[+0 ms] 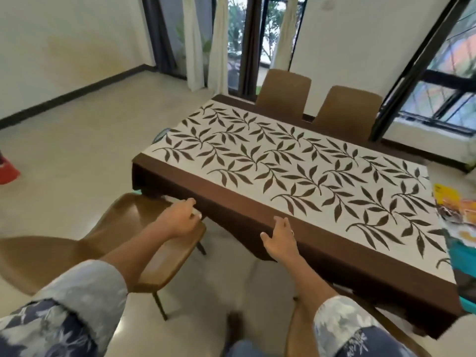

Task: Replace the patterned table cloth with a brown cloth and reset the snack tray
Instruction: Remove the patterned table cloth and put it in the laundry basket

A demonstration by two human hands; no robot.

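Observation:
The patterned table cloth, cream with dark leaf sprays and a brown border, lies spread over the long table. My left hand pinches the cloth's brown hanging edge near the table's near left corner. My right hand rests with straight spread fingers on the brown border at the near edge. A teal snack tray with colourful snack packets sits at the table's right end, partly cut off by the frame. No brown cloth is in view.
A brown chair stands under my left arm, another chair's edge shows below my right arm. Two brown chairs stand at the far side before tall windows. A red object lies on the floor at left.

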